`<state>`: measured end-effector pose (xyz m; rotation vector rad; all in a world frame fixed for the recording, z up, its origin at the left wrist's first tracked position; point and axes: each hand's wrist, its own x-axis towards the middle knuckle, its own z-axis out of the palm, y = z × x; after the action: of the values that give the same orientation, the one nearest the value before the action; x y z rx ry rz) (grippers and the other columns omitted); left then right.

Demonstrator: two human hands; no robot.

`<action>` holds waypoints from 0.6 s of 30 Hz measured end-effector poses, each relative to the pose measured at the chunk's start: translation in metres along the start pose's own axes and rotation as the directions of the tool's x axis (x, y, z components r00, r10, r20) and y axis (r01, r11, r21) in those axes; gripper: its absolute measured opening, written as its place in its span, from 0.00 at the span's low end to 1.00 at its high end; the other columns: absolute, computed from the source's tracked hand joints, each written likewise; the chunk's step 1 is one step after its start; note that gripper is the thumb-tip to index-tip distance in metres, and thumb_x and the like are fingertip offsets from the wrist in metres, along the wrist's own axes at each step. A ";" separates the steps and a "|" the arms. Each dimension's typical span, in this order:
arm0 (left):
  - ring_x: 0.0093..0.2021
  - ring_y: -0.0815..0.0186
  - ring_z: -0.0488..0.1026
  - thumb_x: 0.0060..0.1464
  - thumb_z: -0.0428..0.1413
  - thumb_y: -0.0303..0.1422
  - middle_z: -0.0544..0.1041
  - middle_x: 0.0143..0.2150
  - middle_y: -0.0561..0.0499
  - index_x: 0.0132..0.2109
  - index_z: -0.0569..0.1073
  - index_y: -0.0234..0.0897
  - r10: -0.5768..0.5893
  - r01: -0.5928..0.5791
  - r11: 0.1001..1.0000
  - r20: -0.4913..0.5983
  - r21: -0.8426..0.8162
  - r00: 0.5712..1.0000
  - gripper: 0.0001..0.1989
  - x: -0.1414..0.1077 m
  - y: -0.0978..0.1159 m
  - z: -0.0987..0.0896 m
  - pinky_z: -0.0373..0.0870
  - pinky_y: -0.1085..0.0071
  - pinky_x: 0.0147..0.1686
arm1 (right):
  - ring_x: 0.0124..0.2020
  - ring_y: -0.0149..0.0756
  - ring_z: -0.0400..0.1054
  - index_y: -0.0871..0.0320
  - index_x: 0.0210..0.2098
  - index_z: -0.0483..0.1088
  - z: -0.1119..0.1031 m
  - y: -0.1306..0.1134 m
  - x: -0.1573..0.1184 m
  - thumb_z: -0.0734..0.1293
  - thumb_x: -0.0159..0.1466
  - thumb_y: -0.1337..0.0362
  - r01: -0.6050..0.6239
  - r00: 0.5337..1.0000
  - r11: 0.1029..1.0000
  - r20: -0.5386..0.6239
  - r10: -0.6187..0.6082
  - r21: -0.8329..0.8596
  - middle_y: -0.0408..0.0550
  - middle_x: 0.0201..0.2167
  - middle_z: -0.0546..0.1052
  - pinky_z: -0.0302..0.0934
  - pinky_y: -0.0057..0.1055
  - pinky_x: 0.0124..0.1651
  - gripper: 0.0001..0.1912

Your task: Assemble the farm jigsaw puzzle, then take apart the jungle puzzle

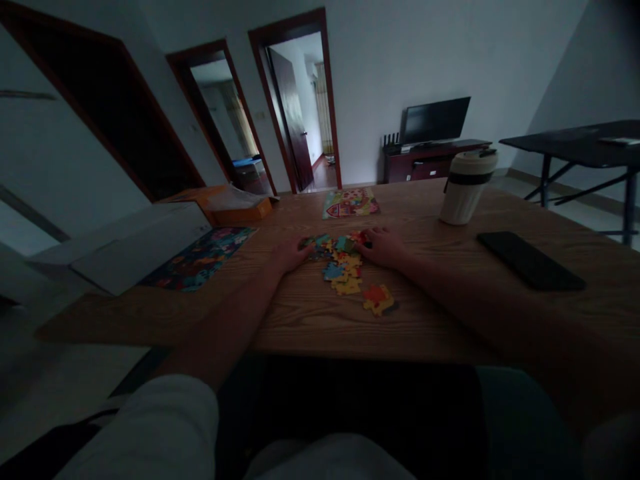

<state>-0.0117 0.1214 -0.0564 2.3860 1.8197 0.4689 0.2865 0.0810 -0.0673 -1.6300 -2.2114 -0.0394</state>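
A small heap of colourful jigsaw puzzle pieces lies on the wooden table, with yellow, blue, green and red parts. At the heap's left edge, my left hand has its thumb and fingers closed on a puzzle piece of dark, mixed colours. Opposite it, my right hand pinches a piece at the right edge, beside green and red ones. Its fingertips are partly hidden by the hand. Nearer to me, a few orange and yellow pieces lie together, apart from the heap.
Beyond the heap lies a colourful picture sheet. On the left are a dark patterned sheet, a white box and an orange box. A lidded cup and a black phone are on the right.
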 end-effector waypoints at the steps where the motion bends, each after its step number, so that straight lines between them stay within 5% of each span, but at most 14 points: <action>1: 0.62 0.49 0.70 0.64 0.50 0.50 0.74 0.62 0.39 0.63 0.73 0.37 0.000 0.000 1.000 -0.012 -0.019 1.000 0.29 0.002 -0.005 -0.001 0.63 0.57 0.60 | 0.58 0.56 0.67 0.59 0.57 0.72 -0.001 0.001 0.001 0.58 0.71 0.43 0.014 1.000 1.000 0.007 -0.014 0.010 0.62 0.55 0.76 0.59 0.45 0.59 0.30; 8: 0.50 0.54 0.77 0.66 0.46 0.46 0.81 0.50 0.43 0.53 0.77 0.37 -0.184 0.177 0.980 -0.074 -0.091 0.980 0.23 0.004 -0.033 -0.015 0.69 0.65 0.50 | 0.60 0.60 0.63 0.58 0.59 0.71 -0.005 -0.014 0.007 0.55 0.72 0.44 0.026 0.999 0.997 0.035 -0.028 0.072 0.64 0.58 0.73 0.56 0.52 0.59 0.30; 12: 0.50 0.55 0.75 0.67 0.44 0.41 0.80 0.49 0.43 0.48 0.78 0.36 -0.273 0.277 0.961 -0.176 -0.002 0.946 0.20 -0.002 -0.044 -0.027 0.68 0.65 0.49 | 0.60 0.60 0.63 0.58 0.59 0.71 -0.004 -0.014 0.009 0.54 0.72 0.46 0.041 0.998 0.994 0.045 -0.046 0.100 0.64 0.59 0.73 0.55 0.54 0.60 0.29; 18: 0.54 0.56 0.73 0.69 0.44 0.39 0.79 0.52 0.43 0.46 0.77 0.35 -0.331 0.342 0.938 -0.154 0.054 0.931 0.19 0.003 -0.059 -0.037 0.67 0.65 0.53 | 0.62 0.55 0.65 0.57 0.65 0.67 -0.007 -0.001 0.001 0.55 0.73 0.49 0.127 0.983 0.975 0.109 -0.148 0.182 0.61 0.63 0.71 0.55 0.49 0.64 0.29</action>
<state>-0.0766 0.1363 -0.0363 2.0650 2.2933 0.5468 0.2873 0.0803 -0.0607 -1.4175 -2.3436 0.2161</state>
